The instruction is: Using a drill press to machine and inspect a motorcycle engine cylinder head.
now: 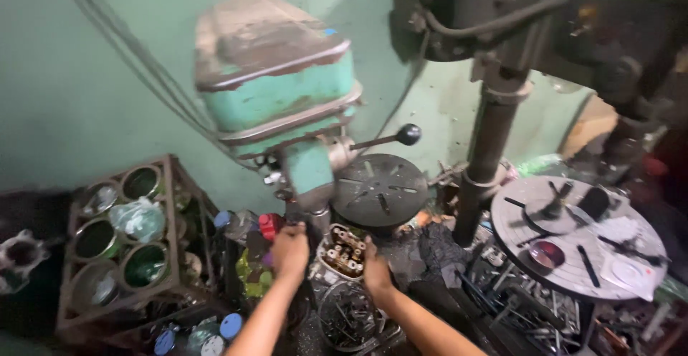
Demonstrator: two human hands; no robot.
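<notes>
The drill press head [276, 87] at upper centre is painted metal, chipped and rusty, matt. Its round table [380, 188] is dark, dull metal. The cans [142, 183] at lower left look glossy.

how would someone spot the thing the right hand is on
Find the green drill press against the wall. Directly under its spindle sits a small open box packed with upright metal cylinders, and the right hand touches its right edge. The round tin below it holds loose dark scrap instead.
</notes>
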